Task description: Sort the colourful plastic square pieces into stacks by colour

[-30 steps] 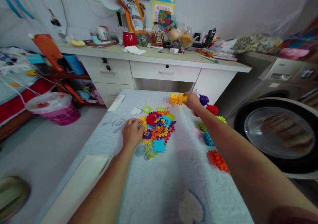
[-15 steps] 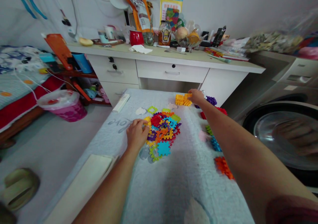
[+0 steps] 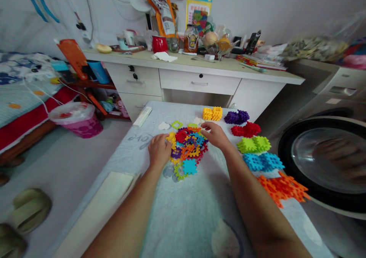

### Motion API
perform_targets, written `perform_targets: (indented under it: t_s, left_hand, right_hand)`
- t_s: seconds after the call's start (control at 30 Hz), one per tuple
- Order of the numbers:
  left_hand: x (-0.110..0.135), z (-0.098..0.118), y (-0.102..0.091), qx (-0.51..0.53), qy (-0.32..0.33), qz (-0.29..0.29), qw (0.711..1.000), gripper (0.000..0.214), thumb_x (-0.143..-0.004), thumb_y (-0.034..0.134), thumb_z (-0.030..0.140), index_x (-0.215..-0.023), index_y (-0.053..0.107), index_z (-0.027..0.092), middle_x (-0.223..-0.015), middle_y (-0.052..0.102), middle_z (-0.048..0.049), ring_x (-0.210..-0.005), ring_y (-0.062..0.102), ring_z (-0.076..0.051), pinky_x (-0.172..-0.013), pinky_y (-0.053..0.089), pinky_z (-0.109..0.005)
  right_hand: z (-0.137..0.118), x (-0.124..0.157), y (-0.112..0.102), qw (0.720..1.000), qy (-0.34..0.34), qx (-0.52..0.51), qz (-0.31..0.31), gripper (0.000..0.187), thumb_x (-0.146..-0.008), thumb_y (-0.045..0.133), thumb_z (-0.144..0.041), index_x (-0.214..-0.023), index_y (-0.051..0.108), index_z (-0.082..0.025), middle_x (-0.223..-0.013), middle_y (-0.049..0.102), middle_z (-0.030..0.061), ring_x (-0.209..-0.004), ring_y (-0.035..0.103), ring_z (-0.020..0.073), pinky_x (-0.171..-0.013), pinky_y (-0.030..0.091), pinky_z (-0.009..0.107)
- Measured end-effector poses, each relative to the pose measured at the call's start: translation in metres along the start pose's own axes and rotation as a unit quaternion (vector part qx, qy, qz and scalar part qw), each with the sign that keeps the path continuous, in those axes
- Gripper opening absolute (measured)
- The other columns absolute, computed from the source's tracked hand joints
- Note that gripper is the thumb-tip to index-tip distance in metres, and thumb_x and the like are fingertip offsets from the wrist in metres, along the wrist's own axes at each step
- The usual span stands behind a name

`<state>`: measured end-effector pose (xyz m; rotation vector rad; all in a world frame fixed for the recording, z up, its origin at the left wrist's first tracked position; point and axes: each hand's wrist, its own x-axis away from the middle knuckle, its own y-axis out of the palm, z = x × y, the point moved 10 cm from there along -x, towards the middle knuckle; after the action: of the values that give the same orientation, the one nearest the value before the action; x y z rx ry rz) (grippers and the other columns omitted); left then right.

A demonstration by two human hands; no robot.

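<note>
A mixed heap of notched plastic building tiles (image 3: 187,147) in several colours lies in the middle of the cloth-covered table. At its left edge rests my left hand (image 3: 160,150), thumb and forefinger apart beside a yellow tile (image 3: 172,138). My right hand (image 3: 215,133) hovers at the upper right of the heap, fingers apart and nothing seen in them. Sorted stacks line the far and right sides: yellow tiles (image 3: 212,113), purple tiles (image 3: 236,117), red tiles (image 3: 246,129), green tiles (image 3: 254,145), blue tiles (image 3: 263,162) and orange tiles (image 3: 283,187).
A long white box (image 3: 142,117) lies at the table's far left corner. Beyond stands a white desk (image 3: 200,79) crowded with jars and packets. A washing machine (image 3: 328,151) is close on the right. On the floor to the left sits a pink bin (image 3: 77,120).
My right hand has left the yellow stack and come back towards me to the heap. The stacks on the right, formerly behind my forearm, now show. My left hand stays by the heap.
</note>
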<state>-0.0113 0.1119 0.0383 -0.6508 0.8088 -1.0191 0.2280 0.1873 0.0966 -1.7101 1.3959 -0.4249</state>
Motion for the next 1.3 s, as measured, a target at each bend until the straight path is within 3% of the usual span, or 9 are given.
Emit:
perform_targets:
  t_s: [0.27,0.4,0.57,0.67,0.77,0.9,1.13,1.3]
  left_hand:
    - [0.001,0.003,-0.001,-0.011,-0.004,-0.011,1.000,0.033,-0.089,0.049,0.027,-0.118,0.065,0.024,-0.126,0.067,-0.0073,-0.122,0.056,-0.028,-0.104,0.039,-0.043]
    - [0.001,0.002,-0.001,-0.015,-0.003,-0.010,1.000,0.034,-0.089,0.049,0.029,-0.119,0.066,0.025,-0.123,0.067,-0.0076,-0.119,0.057,-0.028,-0.101,0.041,-0.043]
    - [0.000,0.001,0.000,-0.014,-0.003,-0.010,1.000,0.033,-0.090,0.050,0.030,-0.118,0.066,0.024,-0.117,0.068,-0.0082,-0.116,0.059,-0.028,-0.099,0.042,-0.043]
    - [0.000,0.000,0.002,-0.018,-0.002,-0.014,1.000,0.032,-0.090,0.050,0.030,-0.116,0.067,0.024,-0.115,0.068,-0.0080,-0.115,0.059,-0.028,-0.099,0.042,-0.043]
    - [0.000,-0.001,0.003,-0.024,-0.004,-0.017,1.000,0.031,-0.090,0.050,0.031,-0.115,0.068,0.025,-0.115,0.068,-0.0076,-0.115,0.059,-0.028,-0.099,0.042,-0.042]
    - [-0.001,-0.001,0.003,-0.029,-0.001,-0.016,0.999,0.031,-0.090,0.051,0.031,-0.114,0.069,0.025,-0.113,0.068,-0.0077,-0.113,0.060,-0.028,-0.097,0.043,-0.041]
    - [0.000,0.001,0.001,-0.027,-0.003,-0.021,0.999,0.030,-0.089,0.052,0.030,-0.114,0.069,0.025,-0.114,0.067,-0.0084,-0.113,0.059,-0.028,-0.097,0.042,-0.043]
    - [0.000,0.001,0.001,-0.027,-0.004,-0.024,0.999,0.032,-0.089,0.049,0.024,-0.114,0.068,0.025,-0.114,0.067,-0.0079,-0.114,0.059,-0.028,-0.098,0.042,-0.042]
  right_hand:
    - [-0.029,0.016,0.042,0.991,-0.052,0.086,-0.091,0.017,-0.084,0.068,-0.030,-0.094,0.072,-0.017,-0.093,0.069,0.0061,-0.091,0.060,0.0198,-0.087,0.044,0.034]
    - [-0.029,0.016,0.038,0.996,-0.038,0.045,-0.072,0.011,-0.076,0.072,-0.022,-0.085,0.067,-0.018,-0.091,0.067,0.0031,-0.088,0.058,0.0185,-0.084,0.043,0.032]
    - [-0.025,0.017,0.026,0.997,0.008,-0.065,-0.050,0.012,-0.076,0.066,-0.018,-0.082,0.057,-0.020,-0.078,0.059,-0.0030,-0.071,0.053,0.0141,-0.068,0.041,0.026]
    - [-0.030,0.017,0.016,0.999,-0.004,-0.042,-0.009,0.015,-0.074,0.064,-0.012,-0.080,0.053,-0.021,-0.081,0.057,-0.0016,-0.075,0.052,0.0151,-0.071,0.040,0.026]
    - [-0.041,0.020,0.022,0.998,-0.051,0.008,-0.044,0.020,-0.070,0.066,-0.008,-0.079,0.054,-0.020,-0.087,0.057,0.0014,-0.083,0.053,0.0174,-0.076,0.041,0.028]
    - [-0.053,0.027,0.035,0.986,-0.115,0.036,-0.118,0.025,-0.069,0.078,-0.019,-0.084,0.058,-0.020,-0.094,0.058,0.0036,-0.094,0.054,0.0214,-0.083,0.042,0.031]
    - [-0.048,0.025,0.044,0.985,-0.103,0.100,-0.096,0.047,-0.075,0.079,-0.031,-0.116,0.063,-0.015,-0.113,0.064,0.0126,-0.107,0.056,0.0272,-0.098,0.041,0.041]
    - [-0.046,0.024,0.051,0.984,-0.100,0.099,-0.110,0.045,-0.079,0.074,-0.028,-0.120,0.065,-0.012,-0.113,0.064,0.0144,-0.108,0.056,0.0275,-0.097,0.044,0.040]
